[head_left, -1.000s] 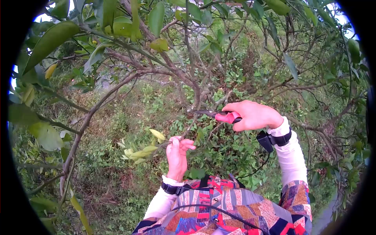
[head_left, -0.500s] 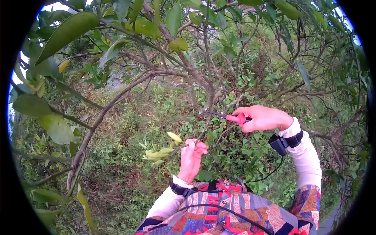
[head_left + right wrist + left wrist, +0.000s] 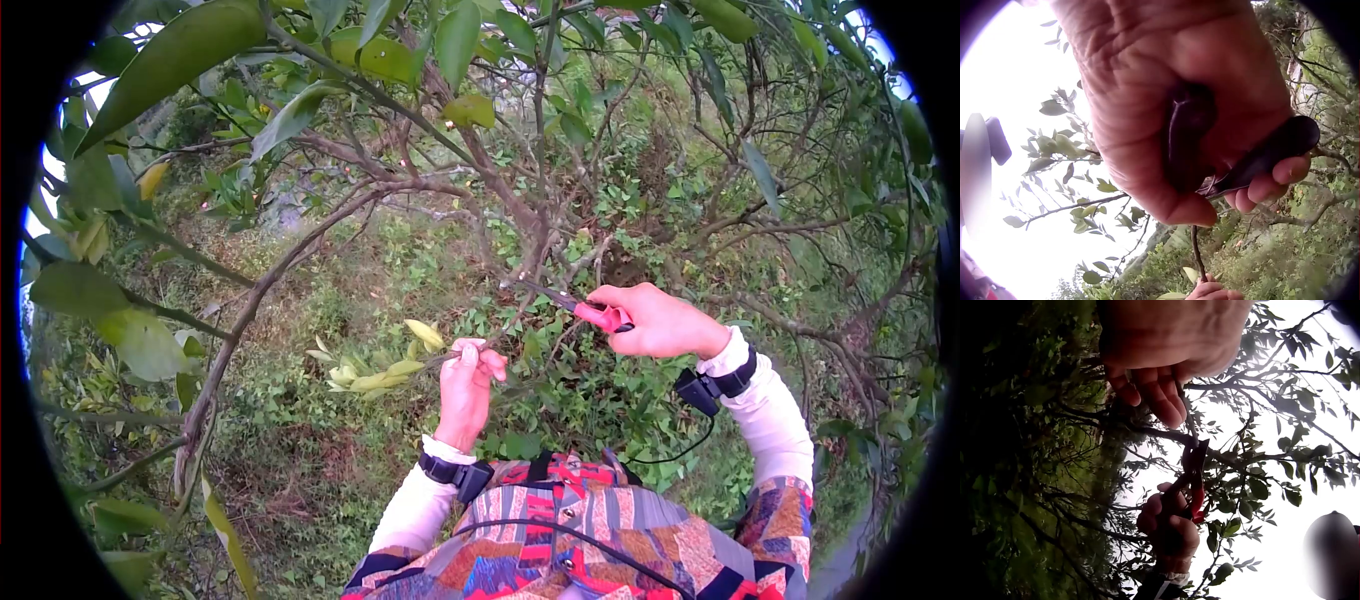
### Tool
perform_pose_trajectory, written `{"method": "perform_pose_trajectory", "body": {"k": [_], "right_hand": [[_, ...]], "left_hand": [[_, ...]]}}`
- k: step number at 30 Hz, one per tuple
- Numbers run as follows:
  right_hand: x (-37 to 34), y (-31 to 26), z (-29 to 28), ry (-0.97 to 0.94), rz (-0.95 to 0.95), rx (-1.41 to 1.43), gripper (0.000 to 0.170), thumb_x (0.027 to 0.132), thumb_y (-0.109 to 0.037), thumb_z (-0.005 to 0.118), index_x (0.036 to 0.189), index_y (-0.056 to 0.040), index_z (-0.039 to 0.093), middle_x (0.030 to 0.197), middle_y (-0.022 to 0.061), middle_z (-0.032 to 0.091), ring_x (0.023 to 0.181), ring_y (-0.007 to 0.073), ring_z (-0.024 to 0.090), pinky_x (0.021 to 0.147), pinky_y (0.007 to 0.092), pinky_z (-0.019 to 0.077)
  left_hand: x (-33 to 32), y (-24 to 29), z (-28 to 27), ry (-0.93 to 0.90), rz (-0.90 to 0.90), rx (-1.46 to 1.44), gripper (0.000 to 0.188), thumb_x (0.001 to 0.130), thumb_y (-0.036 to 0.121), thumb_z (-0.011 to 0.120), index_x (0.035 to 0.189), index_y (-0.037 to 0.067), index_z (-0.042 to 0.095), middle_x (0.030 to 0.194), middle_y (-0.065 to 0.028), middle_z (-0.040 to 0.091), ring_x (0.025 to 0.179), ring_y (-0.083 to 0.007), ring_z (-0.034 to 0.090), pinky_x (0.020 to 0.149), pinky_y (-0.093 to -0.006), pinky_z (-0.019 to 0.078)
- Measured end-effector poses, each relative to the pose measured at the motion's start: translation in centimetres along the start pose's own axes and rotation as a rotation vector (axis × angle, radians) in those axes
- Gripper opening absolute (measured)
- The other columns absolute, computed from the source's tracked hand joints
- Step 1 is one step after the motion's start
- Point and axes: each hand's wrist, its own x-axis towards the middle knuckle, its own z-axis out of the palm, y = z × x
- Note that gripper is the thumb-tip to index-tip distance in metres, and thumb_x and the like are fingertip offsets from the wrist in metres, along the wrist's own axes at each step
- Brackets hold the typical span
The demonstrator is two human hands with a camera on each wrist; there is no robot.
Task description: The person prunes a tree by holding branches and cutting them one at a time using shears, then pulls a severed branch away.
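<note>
In the head view, my left hand (image 3: 463,398) pinches a thin branch (image 3: 516,322) between thumb and fingers. Pale yellow-green leaves (image 3: 385,378) on the shoot stick out to its left. My right hand (image 3: 660,322) grips red-handled pruning shears (image 3: 598,316), whose dark blades reach the branch close to a fork. From the left wrist, the blades (image 3: 1196,453) overlap the branch just beyond the left fingers. In the right wrist view the palm wraps round the dark-looking handles (image 3: 1272,153), and the left hand (image 3: 1210,291) shows at the bottom edge, holding the branch.
A thick curved limb (image 3: 255,295) arches along the left side. Large leaves (image 3: 185,55) hang close at the upper left. More bare branches (image 3: 800,225) spread at the right, and low green undergrowth (image 3: 590,400) covers the ground below. A cable (image 3: 670,455) hangs from the right wrist camera.
The head view has shifted, so the tree sits further right in it. The right hand and shears handles have dipped slightly, tilting the shears more. Both hands keep their holds.
</note>
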Motion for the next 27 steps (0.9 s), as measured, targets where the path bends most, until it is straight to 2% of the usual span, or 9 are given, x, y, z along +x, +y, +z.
{"method": "perform_pose_trajectory", "body": {"k": [4, 9, 12, 14, 18, 19, 20, 22, 27], "right_hand": [[-0.1, 0.5, 0.9, 0.06, -0.045, 0.042, 0.052, 0.074, -0.016, 0.064, 0.122, 0.0011, 0.056, 0.079, 0.0182, 0.064, 0.072, 0.032, 0.064, 0.07, 0.0383, 0.0499], [-1.0, -0.2, 1.0, 0.097, 0.002, 0.021, 0.05, 0.074, -0.014, 0.065, 0.121, 0.0013, 0.056, 0.078, 0.018, 0.064, 0.069, 0.0311, 0.063, 0.069, 0.0368, 0.0498], [-1.6, -0.1, 0.5, 0.168, 0.018, -0.011, 0.047, 0.073, -0.011, 0.065, 0.118, 0.0005, 0.056, 0.074, 0.0173, 0.061, 0.065, 0.0253, 0.06, 0.065, 0.0348, 0.0479], [-1.6, 0.9, 0.4, 0.201, 0.01, 0.017, 0.047, 0.071, -0.008, 0.063, 0.117, 0.0006, 0.056, 0.071, 0.0135, 0.057, 0.064, 0.0184, 0.055, 0.063, 0.0325, 0.0455], [-1.4, 1.3, 0.6, 0.247, -0.027, 0.044, 0.042, 0.071, -0.004, 0.06, 0.113, 0.0008, 0.055, 0.069, 0.0039, 0.045, 0.064, 0.0116, 0.042, 0.061, 0.0268, 0.0392], [-1.7, -0.7, 0.2, 0.201, 0.05, 0.026, 0.041, 0.071, -0.003, 0.059, 0.112, 0.0005, 0.054, 0.069, 0.003, 0.044, 0.064, 0.0118, 0.042, 0.061, 0.0263, 0.0384], [-1.4, -0.2, 0.5, 0.228, 0.0, 0.027, 0.041, 0.071, -0.003, 0.058, 0.112, 0.0006, 0.054, 0.071, 0.0037, 0.046, 0.066, 0.0113, 0.043, 0.062, 0.026, 0.0388], [-1.1, -0.7, 0.2, 0.212, 0.03, -0.011, 0.04, 0.072, -0.003, 0.057, 0.112, 0.0008, 0.054, 0.072, 0.004, 0.048, 0.067, 0.0106, 0.043, 0.062, 0.0253, 0.0389], [0.2, -0.5, -1.0, 0.119, 0.005, 0.082, 0.044, 0.072, -0.003, 0.056, 0.116, -0.0009, 0.056, 0.077, 0.0016, 0.053, 0.069, 0.0098, 0.046, 0.063, 0.0247, 0.0403]], "left_hand": [[2.3, -0.1, -0.6, 0.026, 0.027, 0.005, 0.021, 0.104, 0.027, 0.051, 0.108, 0.007, 0.056, 0.076, -0.0058, 0.062, 0.067, -0.0168, 0.059, 0.089, -0.0394, 0.0524], [6.4, -1.5, -1.5, -0.019, -0.052, -0.102, 0.021, 0.102, 0.027, 0.056, 0.106, 0.006, 0.059, 0.081, -0.003, 0.062, 0.07, -0.0155, 0.059, 0.088, -0.0383, 0.0533], [7.7, -1.1, 0.0, -0.056, -0.103, -0.098, 0.019, 0.102, 0.026, 0.057, 0.106, 0.007, 0.058, 0.083, -0.0019, 0.062, 0.071, -0.0141, 0.061, 0.086, -0.0356, 0.0542], [9.0, -1.0, 0.1, -0.074, -0.118, -0.114, 0.018, 0.102, 0.025, 0.056, 0.106, 0.007, 0.057, 0.085, -0.0027, 0.064, 0.073, -0.0134, 0.063, 0.082, -0.0332, 0.0552], [9.3, 1.3, 1.2, -0.02, -0.024, 0.066, 0.016, 0.103, 0.023, 0.054, 0.106, 0.007, 0.057, 0.087, -0.0063, 0.068, 0.073, -0.0148, 0.066, 0.071, -0.0288, 0.055], [8.9, 0.8, 1.0, 0.037, 0.036, 0.083, 0.015, 0.103, 0.022, 0.053, 0.104, 0.007, 0.056, 0.086, -0.0069, 0.068, 0.071, -0.0147, 0.065, 0.069, -0.0276, 0.0538], [9.2, 1.4, 0.1, -0.007, -0.027, 0.092, 0.014, 0.104, 0.02, 0.051, 0.103, 0.007, 0.055, 0.086, -0.007, 0.068, 0.071, -0.0144, 0.065, 0.067, -0.0269, 0.053], [8.2, 2.4, -0.1, -0.007, -0.033, 0.179, 0.014, 0.104, 0.02, 0.049, 0.103, 0.007, 0.055, 0.085, -0.0059, 0.067, 0.071, -0.0135, 0.065, 0.066, -0.0266, 0.0526], [6.1, 1.9, -0.3, 0.021, -0.048, 0.125, 0.015, 0.105, 0.021, 0.048, 0.103, 0.008, 0.055, 0.084, -0.0037, 0.066, 0.07, -0.0123, 0.064, 0.066, -0.025, 0.052]]}}
